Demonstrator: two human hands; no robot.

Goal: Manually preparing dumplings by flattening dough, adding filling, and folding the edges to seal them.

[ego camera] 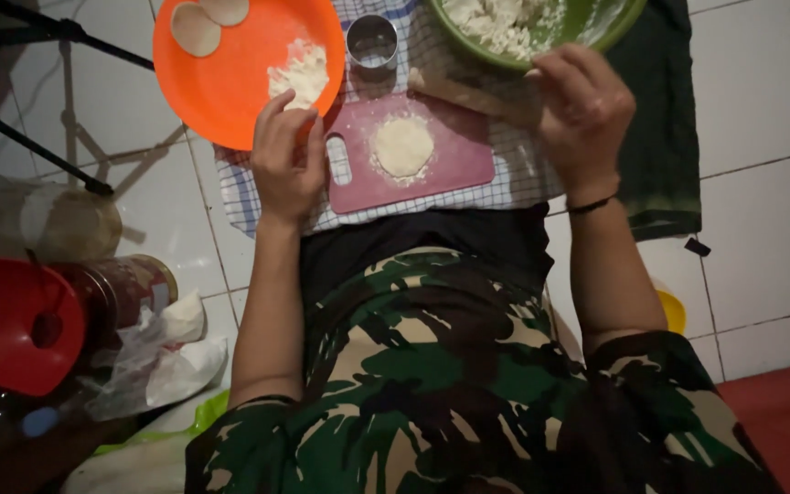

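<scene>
Camouflage sleeves framed your two hands over a floor-level dough station.

Your left hand (287, 155) rested with fingers pressed together at the near rim of the smooth orange plate (221, 78), touching its powdery flour heap (300, 71); two thin dough discs (208, 20) lay at the plate's far edge. Your right hand (580, 108) curled loosely against the green bowl (619, 26) of crumbly dough; whether it pinched anything, you couldn't tell. Between them, a round flattened dough piece (402, 146) lay flat on the pink cutting board (454, 160), whose long axis ran left-right, handle slot toward your left, atop checked cloth (240, 197). A metal ring cutter (371, 41) stood beyond.
</scene>
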